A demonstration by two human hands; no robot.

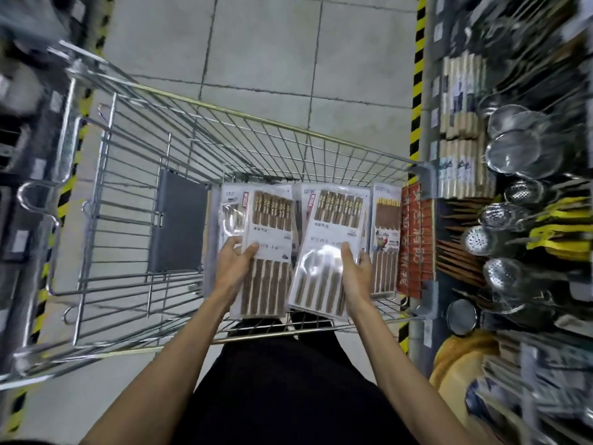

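A wire shopping cart (pixel 256 117) stands in a store aisle below me. At its near end I hold two flat packs of brown wooden chopsticks side by side. My left hand (pixel 236 268) grips the left pack (pixel 271 226) by its left edge, thumb on the front. The right pack (pixel 333 226) is held by my right hand (pixel 356 271), thumb across its clear plastic front. More chopstick packs (pixel 385 239) stand behind them in the cart, and a red pack (pixel 414 242) leans at the cart's right side.
Shelves on the right carry metal strainers (pixel 519 149), slotted ladles (pixel 494 216), bundled bamboo chopsticks (pixel 462 101) and yellow-handled tools (pixel 558 236). A grey flap (pixel 179 223) lies in the cart. Dark shelving lines the left. Yellow-black hazard tape (pixel 417 75) edges the tiled floor.
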